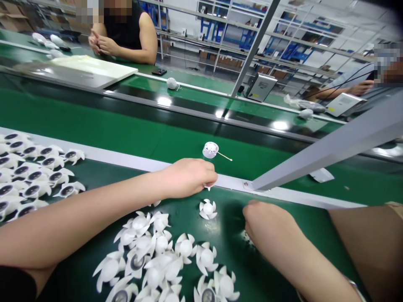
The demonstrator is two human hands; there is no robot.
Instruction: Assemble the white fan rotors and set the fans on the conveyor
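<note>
Quick look at where this bench stands: a person is working bare-handed at a green conveyor table (226,247), and there's plenty of stock out. A heap of white finned parts (154,256) sits dome-up right in front, loose and overlapping, while a second bunch (31,174) on the left shows dark round centres and lies in looser rows. One finned part (208,209) sits alone between the hands, so from the layout alone, not much looks cleared. The left hand (187,178) is curled at the metal strip (135,162), with a bit of white (209,187) peeking from under the fingertips, but you can't tell if that grip is clenched on anything. The right hand (266,222) rests low on the belt, fingers curled under and partly out of sight, so its grip is a can't-tell too. Past the strip, a white cup (210,149) with a wooden swab (225,156) lies on the next belt. A grey brace (327,147) cuts across the right side above the strip, though it's clear of both hands. Across the way, a co-worker's hands (102,45) are clasped beside a phone (159,71).
</note>
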